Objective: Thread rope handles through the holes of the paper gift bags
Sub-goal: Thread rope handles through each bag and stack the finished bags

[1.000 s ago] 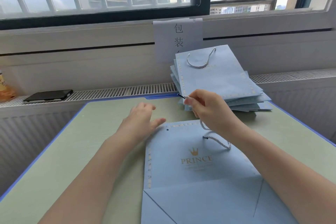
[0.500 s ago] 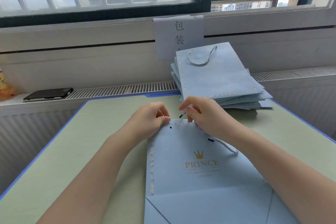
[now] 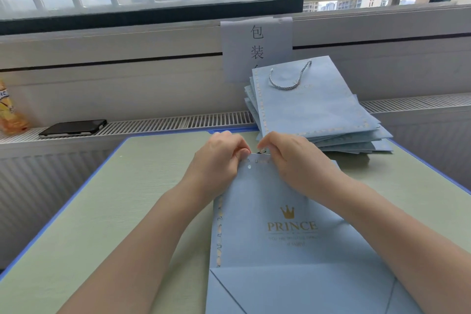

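Head view. The bag [image 3: 280, 224] lies flat on the table [image 3: 114, 211], lower centre of the frame, mouth edge toward the window. The left hand [image 3: 219, 160] pinches the mouth edge at frame centre, thumb on top, just above an open hole [image 3: 249, 167]. The right hand [image 3: 293, 158] is curled beside it, fingertips pinching the dark rope tip [image 3: 261, 152] at the edge. The rest of the rope is hidden under the right hand.

Risks, as judged from this position:
- The tip may miss the hole. Cause: the hole is small and the fingers cover the edge.
- The paper may crease or tear at the hole. Cause: forcing the tip at an angle while the left hand pulls the edge.
- The rope may slip from the pinch. Cause: only the short tip is held.

Surface: pale green top with a blue rim. A stack [image 3: 318, 115] of bags sits at its far edge, right of centre; the top bag carries a fitted handle [image 3: 288, 81].

Room: a barred window fills the upper frame. A paper sign [image 3: 257, 43] hangs below it. A phone [image 3: 74, 127] lies on the grille at the left; a yellow packet [image 3: 10, 109] stands at the left edge.
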